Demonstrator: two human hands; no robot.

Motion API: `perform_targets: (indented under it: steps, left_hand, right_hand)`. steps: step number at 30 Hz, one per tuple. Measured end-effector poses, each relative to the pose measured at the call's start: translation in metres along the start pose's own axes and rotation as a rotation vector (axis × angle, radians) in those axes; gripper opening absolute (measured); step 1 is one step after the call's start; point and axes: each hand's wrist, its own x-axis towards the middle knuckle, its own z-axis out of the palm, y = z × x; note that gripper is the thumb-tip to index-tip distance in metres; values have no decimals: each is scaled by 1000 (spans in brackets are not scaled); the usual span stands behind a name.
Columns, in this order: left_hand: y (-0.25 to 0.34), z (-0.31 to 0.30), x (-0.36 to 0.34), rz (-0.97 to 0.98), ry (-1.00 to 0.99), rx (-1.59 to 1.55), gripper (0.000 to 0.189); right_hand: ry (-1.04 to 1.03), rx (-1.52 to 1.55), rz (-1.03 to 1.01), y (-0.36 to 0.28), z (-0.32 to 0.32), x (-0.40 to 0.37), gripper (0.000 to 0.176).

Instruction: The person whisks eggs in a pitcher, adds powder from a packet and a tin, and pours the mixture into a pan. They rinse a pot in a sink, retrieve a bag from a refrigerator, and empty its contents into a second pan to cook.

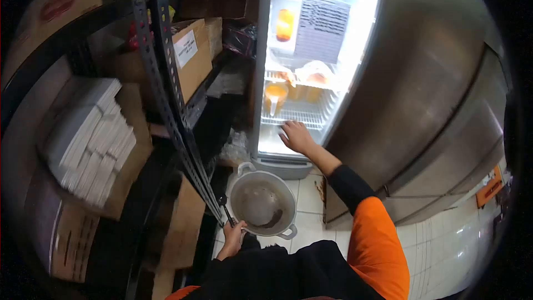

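My left hand (232, 240) is closed around a thin black utensil with a rounded end (223, 201), whose exact kind I cannot tell. That hand lies right at the rim of a large grey metal pot (258, 205) with two loop handles. The pot's inside shows a dark patch and some residue on its bottom. My right hand (298, 136) reaches out with fingers apart, in front of the lower part of a lit display fridge (288, 164). Just above its fingertips is a wire shelf (302, 116) with a pitcher of orange liquid (275, 97).
To the left stands a metal-post rack (175, 91) with a cardboard box (191, 58) and stacks of folded white cartons (97, 139). A large stainless steel cabinet (416, 94) borders the right side. White floor tiles (308, 222) show around the pot.
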Motion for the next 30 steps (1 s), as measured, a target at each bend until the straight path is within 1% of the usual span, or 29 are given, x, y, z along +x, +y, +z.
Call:
perform_targets:
  steps: [1, 3, 4, 5, 7, 8, 11, 12, 13, 14, 15, 18, 19, 21, 24, 26, 27, 28, 29, 30]
  left_hand:
    - [16, 11, 21, -24, 37, 24, 8]
    - [45, 36, 64, -76, 101, 62, 9]
    - [52, 42, 88, -42, 48, -12, 11]
    - [62, 49, 112, -65, -23, -16, 28]
    - [89, 53, 140, -118, -141, 7, 63]
    - [100, 65, 146, -56, -8, 76, 57]
    - [101, 74, 178, -72, 129, -84, 47]
    - [123, 84, 170, -61, 109, -48, 41]
    - [106, 78, 188, -57, 113, -26, 39]
    - [89, 71, 205, -58, 121, -26, 37]
    - [92, 74, 210, -55, 126, -24, 35]
    - [103, 84, 207, -98, 224, -18, 32]
    - [104, 85, 206, -102, 225, -9, 32]
    - [109, 87, 205, -119, 235, 8, 33]
    - [104, 83, 224, -225, 325, 57, 33]
    - [110, 76, 226, -160, 272, 107, 32]
    - [109, 70, 227, -120, 238, 126, 32]
    - [90, 59, 238, -90, 230, 14, 27]
    - [89, 53, 240, -43, 257, 112, 26]
    - [91, 51, 240, 4, 285, 209, 25]
  right_hand:
    - [-59, -5, -13, 5, 9, 55, 25]
    - [-43, -148, -29, 23, 41, 142, 31]
    - [-138, -319, -49, 33, 59, 176, 33]
    - [-228, -494, -66, 47, 73, 208, 36]
    - [-329, -781, -209, 91, 118, 249, 41]
    - [-376, -918, -273, 109, 142, 267, 43]
    - [-507, -1025, -296, 114, 170, 283, 45]
    - [-513, -1081, -333, 116, 181, 285, 43]
    - [-580, -1135, -322, 114, 190, 287, 41]
    - [-593, -1143, -327, 114, 197, 288, 40]
    - [-602, -1153, -329, 113, 199, 290, 39]
    - [-639, -1125, -260, 99, 185, 300, 37]
    - [-632, -1112, -232, 91, 180, 299, 35]
    - [-522, -1069, -255, 73, 162, 278, 32]
    - [-605, -905, -347, 51, 150, 241, 27]
    - [-326, -405, -446, 41, 108, 202, 25]
    - [-244, 89, -382, 21, 66, 186, 24]
    - [103, 117, -491, 16, 41, 169, 24]
    - [201, 52, -522, 11, -13, 159, 26]
    - [295, -49, -487, 11, -56, 153, 32]
